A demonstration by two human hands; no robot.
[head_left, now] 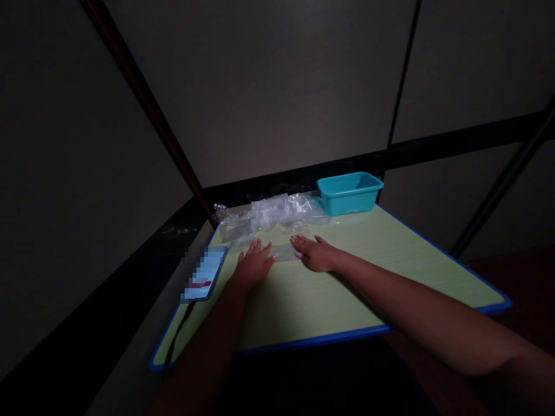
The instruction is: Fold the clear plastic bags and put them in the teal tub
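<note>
A clear plastic bag [285, 252] lies flat on the table, between my two hands. My left hand [255, 263] rests at its left side, palm down with the fingers spread. On the bag's right edge lies my right hand [315, 253], fingers stretched forward and apart. Neither hand grips anything that I can see. Just beyond the fingertips is a loose pile of clear plastic bags [273, 214], crumpled and overlapping.
A turquoise plastic basket [350, 202] stands at the table's back right corner. Near the left edge lies a phone [207, 274] with a lit screen and a dark cable. The pale green table [303, 306] has a blue rim; walls stand behind and to the left.
</note>
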